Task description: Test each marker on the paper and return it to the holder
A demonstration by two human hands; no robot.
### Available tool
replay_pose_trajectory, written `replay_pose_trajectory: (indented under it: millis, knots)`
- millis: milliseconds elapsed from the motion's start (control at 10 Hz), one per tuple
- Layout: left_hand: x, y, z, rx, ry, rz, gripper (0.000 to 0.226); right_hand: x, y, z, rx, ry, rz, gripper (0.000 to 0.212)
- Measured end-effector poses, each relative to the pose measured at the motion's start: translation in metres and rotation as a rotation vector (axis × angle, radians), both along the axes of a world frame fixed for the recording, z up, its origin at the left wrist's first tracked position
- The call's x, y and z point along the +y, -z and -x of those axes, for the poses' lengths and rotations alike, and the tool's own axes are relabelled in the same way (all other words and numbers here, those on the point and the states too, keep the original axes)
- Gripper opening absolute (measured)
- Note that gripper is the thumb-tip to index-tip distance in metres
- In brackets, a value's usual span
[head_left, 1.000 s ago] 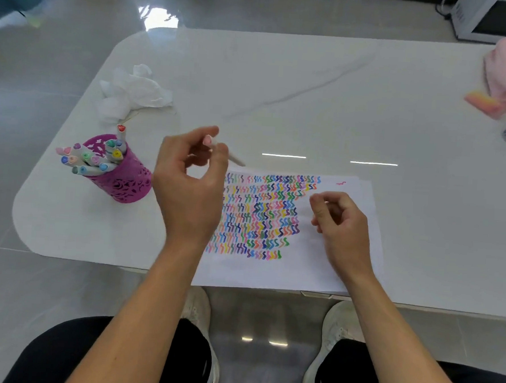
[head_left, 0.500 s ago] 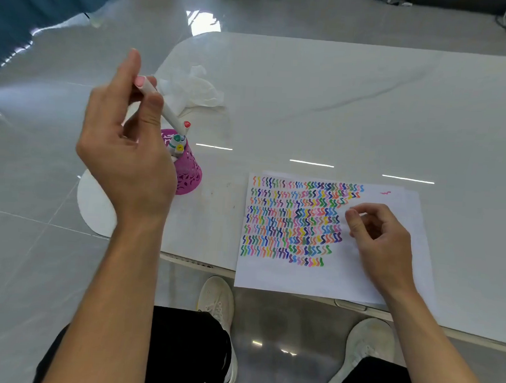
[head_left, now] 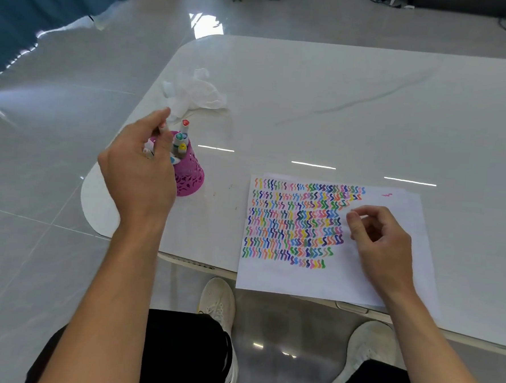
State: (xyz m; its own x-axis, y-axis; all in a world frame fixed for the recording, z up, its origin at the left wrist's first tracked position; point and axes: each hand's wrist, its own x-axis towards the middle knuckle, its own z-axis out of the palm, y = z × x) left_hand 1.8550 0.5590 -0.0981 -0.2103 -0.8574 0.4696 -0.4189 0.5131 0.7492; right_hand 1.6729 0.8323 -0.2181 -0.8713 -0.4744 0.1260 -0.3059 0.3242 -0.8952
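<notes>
The left hand [head_left: 140, 166] is over the holder [head_left: 191, 175], a magenta cup with a cut-out pattern that stands near the left corner of the desk [head_left: 340, 108]. Its thumb and first fingers pinch a marker [head_left: 163, 125] with a pink end. The marker points down toward the mouth of the holder, but its lower part is hidden behind the fingers, so I cannot tell how deep it is inside. The hand also covers the left side of the holder. The other markers [head_left: 180, 141] stand in the holder with their caps up, and a red cap [head_left: 185, 123] rises higher than the rest. The paper [head_left: 314, 281] lies at the near edge of the desk, to the right of the holder and apart from it, and its near edge hangs a little over the desk edge. Rows of short wavy strokes [head_left: 297, 223] in many colours fill its left and middle part, and one small pink stroke [head_left: 387, 195] is alone near the far right corner. The right hand [head_left: 382, 243] rests on the paper just beside the right end of the rows. Its fingers are curled toward the thumb, and I cannot tell whether they hold something. A crumpled tissue [head_left: 195, 94] lies on the desk behind the holder. Under the desk edge two white shoes [head_left: 218, 301] are on the floor.
</notes>
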Motion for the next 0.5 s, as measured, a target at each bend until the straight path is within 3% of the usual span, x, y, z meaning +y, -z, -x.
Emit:
replay_pose_trajectory:
  millis: [200,400,500]
  knots:
    - [-0.009,0.018,0.002,-0.357,-0.012,0.13,0.028,0.0,0.0,0.0,0.018,-0.001,-0.013,0.008]
    - [-0.007,0.023,0.005,-0.434,-0.002,0.098,0.032,0.0,0.0,-0.001,0.028,-0.004,-0.023,0.007]
    - [-0.003,0.02,0.007,-0.375,-0.012,0.139,0.034,-0.002,-0.002,-0.001,0.032,0.005,-0.006,0.006]
